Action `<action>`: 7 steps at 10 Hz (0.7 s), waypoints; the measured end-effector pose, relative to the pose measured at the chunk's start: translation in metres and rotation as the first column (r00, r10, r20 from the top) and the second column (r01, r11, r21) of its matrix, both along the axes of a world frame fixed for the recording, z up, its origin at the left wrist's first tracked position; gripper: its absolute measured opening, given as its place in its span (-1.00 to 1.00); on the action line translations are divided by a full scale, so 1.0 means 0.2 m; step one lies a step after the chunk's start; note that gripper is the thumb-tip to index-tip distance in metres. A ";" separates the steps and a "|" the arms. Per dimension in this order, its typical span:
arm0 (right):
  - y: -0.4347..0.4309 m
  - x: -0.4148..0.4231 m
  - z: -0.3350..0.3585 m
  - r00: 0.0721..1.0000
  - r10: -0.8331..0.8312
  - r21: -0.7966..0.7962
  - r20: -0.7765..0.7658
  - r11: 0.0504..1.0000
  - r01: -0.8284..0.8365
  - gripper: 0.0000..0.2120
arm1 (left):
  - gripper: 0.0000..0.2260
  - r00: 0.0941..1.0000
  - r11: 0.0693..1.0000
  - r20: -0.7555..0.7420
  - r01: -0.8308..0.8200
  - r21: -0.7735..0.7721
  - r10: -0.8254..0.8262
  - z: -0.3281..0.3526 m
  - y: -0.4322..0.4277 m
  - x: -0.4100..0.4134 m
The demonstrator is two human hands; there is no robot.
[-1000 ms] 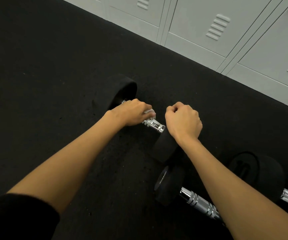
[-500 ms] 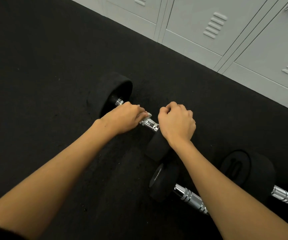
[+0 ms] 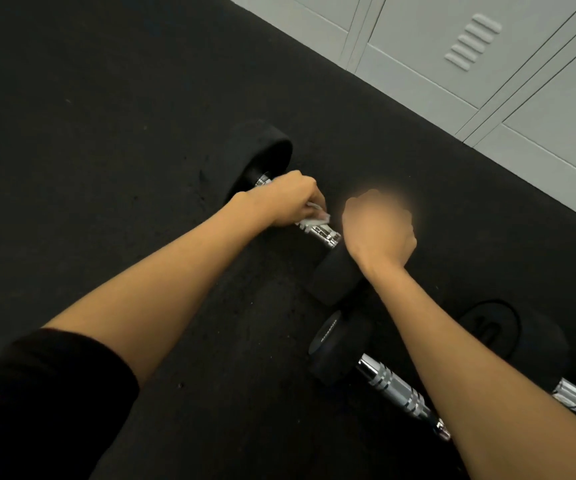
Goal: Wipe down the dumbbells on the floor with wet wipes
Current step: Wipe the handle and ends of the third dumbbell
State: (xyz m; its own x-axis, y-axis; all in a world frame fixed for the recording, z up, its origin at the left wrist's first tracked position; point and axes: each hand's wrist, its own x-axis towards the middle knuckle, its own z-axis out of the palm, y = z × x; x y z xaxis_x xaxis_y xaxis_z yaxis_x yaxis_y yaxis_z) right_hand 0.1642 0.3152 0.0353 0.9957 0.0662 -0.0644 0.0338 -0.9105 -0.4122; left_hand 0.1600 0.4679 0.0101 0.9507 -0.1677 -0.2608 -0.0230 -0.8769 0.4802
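A black dumbbell (image 3: 265,157) with a chrome handle lies on the dark floor at the centre. My left hand (image 3: 288,199) is closed around its handle with a white wet wipe (image 3: 314,220) pressed between the fingers and the chrome. My right hand (image 3: 378,230) rests in a fist on the near black head (image 3: 335,278) of the same dumbbell; its fingers are blurred. A second dumbbell (image 3: 394,386) with a ribbed chrome handle lies nearer me, partly under my right forearm. A third dumbbell (image 3: 536,341), marked 10, lies at the right.
Grey metal lockers (image 3: 452,64) line the wall at the upper right, about an arm's length beyond the dumbbells. Black rubber floor (image 3: 89,133) stretches to the left and front.
My left hand has slid along the chrome handle toward the far head, so more bare chrome shows beside my right hand. The right hand has stayed on the near head.
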 end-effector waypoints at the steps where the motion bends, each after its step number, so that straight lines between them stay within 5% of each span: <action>1: 0.00 -0.01 0.00 1.000 -0.002 -0.010 0.013 1.000 0.002 -0.72 | -0.79 0.999 0.999 0.013 -0.052 0.012 0.052 -0.01 0.01 0.04; 3: 0.00 0.01 -0.01 1.000 -0.006 0.020 0.012 1.000 0.005 -0.74 | -0.86 0.992 0.997 0.124 -0.026 -0.070 0.034 -0.06 -0.16 0.00; 5: 0.01 0.01 -0.01 0.999 -0.025 0.030 0.020 0.999 0.025 -0.75 | -0.70 0.868 0.971 0.464 -0.080 -0.227 0.180 -0.22 -0.07 -0.17; 6: 0.00 0.01 -0.02 0.999 -0.021 0.022 0.024 1.000 0.020 -0.76 | -0.74 0.869 0.958 0.429 -0.152 -0.242 0.247 -0.22 -0.07 -0.13; 7: 0.00 0.01 -0.02 1.000 -0.017 0.023 0.020 1.000 0.017 -0.74 | -0.75 0.907 0.984 0.400 -0.069 -0.163 0.130 -0.22 -0.14 -0.14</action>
